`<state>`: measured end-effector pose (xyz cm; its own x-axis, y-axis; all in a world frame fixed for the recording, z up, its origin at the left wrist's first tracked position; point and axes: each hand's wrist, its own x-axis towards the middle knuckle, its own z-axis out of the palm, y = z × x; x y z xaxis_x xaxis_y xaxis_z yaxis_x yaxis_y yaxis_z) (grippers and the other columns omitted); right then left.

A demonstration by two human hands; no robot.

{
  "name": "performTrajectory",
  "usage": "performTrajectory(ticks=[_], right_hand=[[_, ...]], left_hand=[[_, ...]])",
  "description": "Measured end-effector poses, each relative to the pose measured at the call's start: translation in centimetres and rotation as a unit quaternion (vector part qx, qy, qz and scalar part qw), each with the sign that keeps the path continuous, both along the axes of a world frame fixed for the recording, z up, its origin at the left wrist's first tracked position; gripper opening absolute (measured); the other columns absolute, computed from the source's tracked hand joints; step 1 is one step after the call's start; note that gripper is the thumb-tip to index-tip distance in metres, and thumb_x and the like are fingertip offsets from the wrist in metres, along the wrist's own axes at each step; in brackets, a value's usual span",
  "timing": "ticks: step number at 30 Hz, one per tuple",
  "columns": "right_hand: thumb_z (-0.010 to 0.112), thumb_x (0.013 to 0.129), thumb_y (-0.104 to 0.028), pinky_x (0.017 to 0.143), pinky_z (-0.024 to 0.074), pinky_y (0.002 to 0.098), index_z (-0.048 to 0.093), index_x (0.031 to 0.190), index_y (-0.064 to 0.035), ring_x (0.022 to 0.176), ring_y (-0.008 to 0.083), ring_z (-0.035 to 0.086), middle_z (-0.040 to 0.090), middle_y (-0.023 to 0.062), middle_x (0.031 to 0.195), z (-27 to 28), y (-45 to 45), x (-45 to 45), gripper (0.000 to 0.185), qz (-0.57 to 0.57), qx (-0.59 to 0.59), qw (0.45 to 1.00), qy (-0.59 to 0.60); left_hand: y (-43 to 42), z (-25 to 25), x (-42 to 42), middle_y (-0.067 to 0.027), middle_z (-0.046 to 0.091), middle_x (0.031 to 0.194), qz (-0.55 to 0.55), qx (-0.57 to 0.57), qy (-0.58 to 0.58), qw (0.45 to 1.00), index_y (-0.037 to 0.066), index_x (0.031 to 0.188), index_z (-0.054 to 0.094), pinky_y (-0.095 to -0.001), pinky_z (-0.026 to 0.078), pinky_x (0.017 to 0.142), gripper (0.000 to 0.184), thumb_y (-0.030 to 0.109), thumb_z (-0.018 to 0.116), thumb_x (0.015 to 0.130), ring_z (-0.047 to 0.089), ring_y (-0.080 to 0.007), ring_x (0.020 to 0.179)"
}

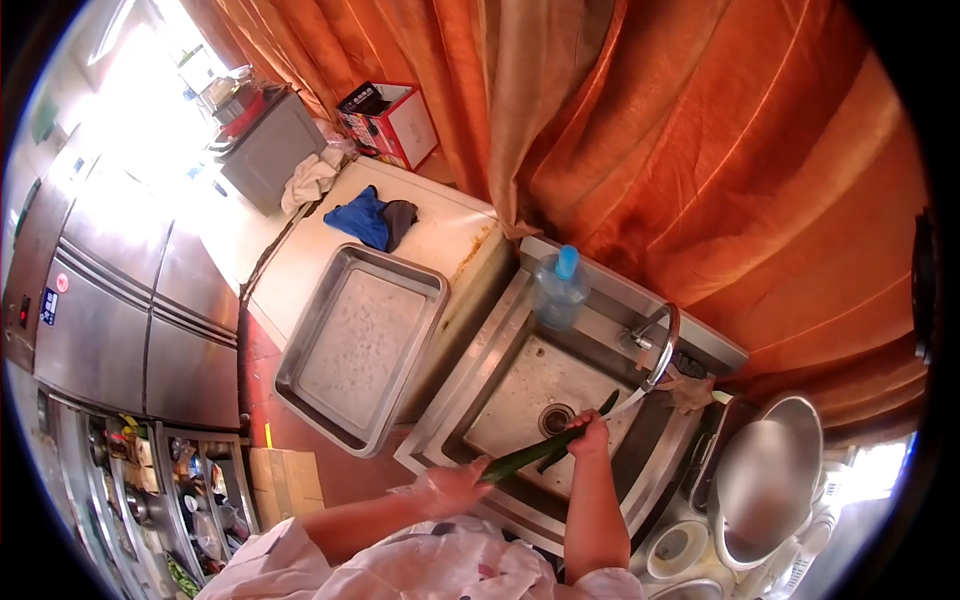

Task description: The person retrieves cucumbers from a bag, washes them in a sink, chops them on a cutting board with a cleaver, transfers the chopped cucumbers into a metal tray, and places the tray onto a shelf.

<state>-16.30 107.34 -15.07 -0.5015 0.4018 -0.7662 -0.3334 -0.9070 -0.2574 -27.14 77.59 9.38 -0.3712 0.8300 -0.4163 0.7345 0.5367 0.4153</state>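
Holding a long green vegetable (526,458) near both ends at lower centre, left hand (450,490) and right hand (590,437) suitably grip what appears light, stiff and probably slippery.

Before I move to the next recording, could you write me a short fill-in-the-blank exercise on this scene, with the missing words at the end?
1. The left hand and right hand hold a long ____ vegetable over the sink.
2. In the picture, the metal tray lies to the ____ of the sink.
3. The plastic bottle has a ____ cap.
4. The big curtain behind the sink is ____.

Missing words: green; left; blue; orange.
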Motion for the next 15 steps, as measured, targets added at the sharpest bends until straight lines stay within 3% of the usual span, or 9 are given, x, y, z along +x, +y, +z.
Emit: performTrajectory(ticks=[3, 4, 5, 7, 8, 9, 10, 12, 15], right_hand=[[0.048, 0.106, -0.035, 0.061, 0.0471, 0.0364, 0.060, 0.082, -0.0120, 0.064, 0.0181, 0.055, 0.058, 0.0028, 0.071, -7.9, 1.5, 2.1, 0.035, 0.008, -0.049, 0.999, -0.013], [0.050, 0.105, -0.037, 0.064, 0.0498, 0.0375, 0.064, 0.088, -0.0099, 0.068, 0.0205, 0.059, 0.062, 0.0039, 0.075, -10.0, 1.5, 3.3, 0.035, 0.120, 0.105, 0.980, -0.115], [0.053, 0.105, -0.039, 0.067, 0.0524, 0.0387, 0.067, 0.093, -0.0078, 0.073, 0.0228, 0.064, 0.066, 0.0050, 0.079, -12.1, 1.2, 4.8, 0.036, 0.225, 0.253, 0.917, -0.211], [0.060, 0.100, -0.046, 0.076, 0.0562, 0.0416, 0.071, 0.102, -0.0022, 0.084, 0.0285, 0.069, 0.072, 0.0090, 0.089, -18.5, 0.3, 7.9, 0.045, 0.382, 0.427, 0.745, -0.341], [0.064, 0.095, -0.051, 0.080, 0.0563, 0.0427, 0.069, 0.105, 0.0005, 0.089, 0.0310, 0.070, 0.072, 0.0119, 0.093, -18.6, -0.3, 8.0, 0.052, 0.423, 0.425, 0.688, -0.409], [0.067, 0.091, -0.055, 0.084, 0.0563, 0.0438, 0.068, 0.108, 0.0032, 0.093, 0.0335, 0.070, 0.072, 0.0147, 0.096, -17.2, -0.9, 7.4, 0.060, 0.452, 0.387, 0.654, -0.467], [0.071, 0.086, -0.059, 0.088, 0.0564, 0.0449, 0.067, 0.110, 0.0059, 0.098, 0.0360, 0.070, 0.072, 0.0176, 0.100, -16.3, -1.7, 6.9, 0.069, 0.470, 0.359, 0.631, -0.503], [0.078, 0.077, -0.067, 0.095, 0.0566, 0.0471, 0.064, 0.116, 0.0112, 0.107, 0.0411, 0.070, 0.073, 0.0233, 0.108, -15.6, -3.9, 6.2, 0.088, 0.501, 0.349, 0.587, -0.532], [0.066, 0.089, -0.056, 0.098, 0.0546, 0.0503, 0.054, 0.146, -0.0044, 0.106, 0.0472, 0.068, 0.068, 0.0263, 0.119, -15.0, -7.7, 5.2, 0.078, 0.551, 0.386, 0.497, -0.549]], left_hand=[[-0.1, 6.8, -2.4, -0.0235, 0.071, 0.103, 0.033, -0.056, -0.063, 0.996, 0.008, 0.148, 0.040, -0.0576, 0.055, 0.067, 0.062, 0.046, 0.056, 0.102, 0.070, -0.0444, 0.078], [-0.7, 8.4, -3.2, -0.0245, 0.069, 0.114, 0.062, -0.075, -0.091, 0.991, 0.009, 0.151, 0.038, -0.0577, 0.055, 0.077, 0.062, 0.047, 0.052, 0.104, 0.069, -0.0472, 0.090], [-1.6, 9.7, -3.9, -0.0256, 0.068, 0.124, 0.089, -0.095, -0.119, 0.984, 0.010, 0.154, 0.036, -0.0578, 0.055, 0.088, 0.063, 0.048, 0.048, 0.105, 0.068, -0.0501, 0.101], [-4.1, 10.8, -4.9, -0.0290, 0.067, 0.123, 0.136, -0.025, -0.064, 0.988, 0.011, 0.156, 0.034, -0.0575, 0.054, 0.091, 0.064, 0.047, 0.048, 0.106, 0.067, -0.0508, 0.106], [-3.6, 14.0, -5.5, -0.0297, 0.068, 0.121, 0.218, -0.075, -0.069, 0.971, 0.010, 0.155, 0.037, -0.0579, 0.053, 0.091, 0.064, 0.046, 0.050, 0.105, 0.066, -0.0519, 0.106], [-4.3, 14.6, -5.9, -0.0313, 0.068, 0.117, 0.273, -0.045, -0.035, 0.960, 0.006, 0.152, 0.040, -0.0568, 0.054, 0.090, 0.061, 0.040, 0.055, 0.104, 0.067, -0.0524, 0.104], [-6.0, 13.6, -6.8, -0.0323, 0.068, 0.110, 0.272, 0.088, 0.016, 0.958, 0.001, 0.149, 0.044, -0.0537, 0.055, 0.086, 0.056, 0.032, 0.057, 0.103, 0.068, -0.0522, 0.098], [-7.5, 13.9, -8.5, -0.0326, 0.068, 0.106, 0.316, 0.099, 0.077, 0.940, -0.004, 0.146, 0.045, -0.0489, 0.056, 0.086, 0.052, 0.025, 0.056, 0.104, 0.068, -0.0507, 0.097], [-9.7, 12.5, -10.2, -0.0325, 0.067, 0.110, 0.367, 0.049, 0.143, 0.918, -0.006, 0.145, 0.044, -0.0488, 0.055, 0.088, 0.052, 0.022, 0.056, 0.104, 0.067, -0.0490, 0.102]])
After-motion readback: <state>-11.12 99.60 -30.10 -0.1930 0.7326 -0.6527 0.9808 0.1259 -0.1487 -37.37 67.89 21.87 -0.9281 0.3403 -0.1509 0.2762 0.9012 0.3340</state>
